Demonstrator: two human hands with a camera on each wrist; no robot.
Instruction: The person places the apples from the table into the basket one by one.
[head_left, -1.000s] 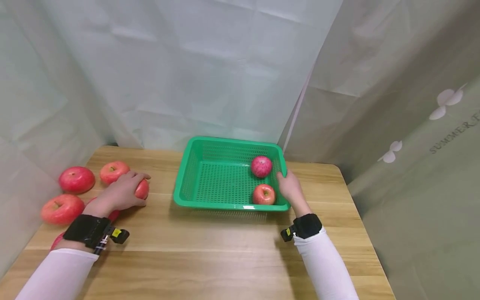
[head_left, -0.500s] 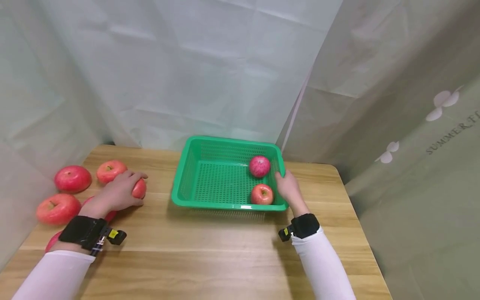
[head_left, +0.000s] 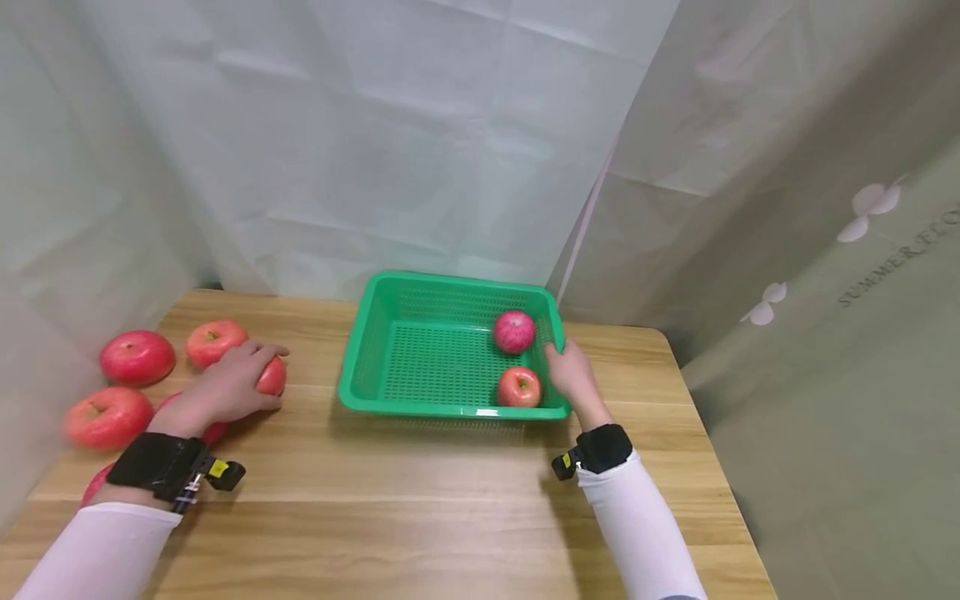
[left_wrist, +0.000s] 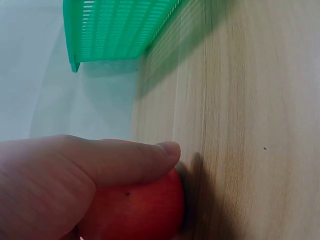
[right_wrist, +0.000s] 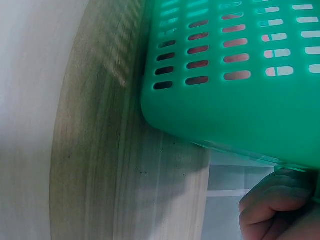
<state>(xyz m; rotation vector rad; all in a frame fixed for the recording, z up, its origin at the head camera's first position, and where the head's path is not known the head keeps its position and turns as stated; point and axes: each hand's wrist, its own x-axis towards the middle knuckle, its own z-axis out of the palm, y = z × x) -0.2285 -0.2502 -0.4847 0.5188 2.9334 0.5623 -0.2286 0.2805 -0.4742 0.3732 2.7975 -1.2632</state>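
Note:
My left hand [head_left: 227, 387] grips a red apple [head_left: 272, 377] at the left of the table, fingers over its top. In the left wrist view the thumb lies across that apple [left_wrist: 145, 212], which sits on the wood. With my right hand [head_left: 572, 372] I hold the right rim of a green plastic basket [head_left: 450, 412], thumb inside the edge. Curled fingers [right_wrist: 272, 200] show under the rim in the right wrist view. Inside the basket, at its right end, are a dark pink apple [head_left: 514, 332] and a lighter red apple [head_left: 519, 387].
Around my left hand lie more apples: one behind [head_left: 216, 342], a red one [head_left: 137, 357] at far left, another [head_left: 110, 417] nearer, and others partly hidden by the arm. A pale curtain [head_left: 420, 150] hangs behind the wooden table [head_left: 420, 517].
Everything in the head view shifts slightly left as the camera turns. Both hands keep their holds, on the apple and on the basket rim.

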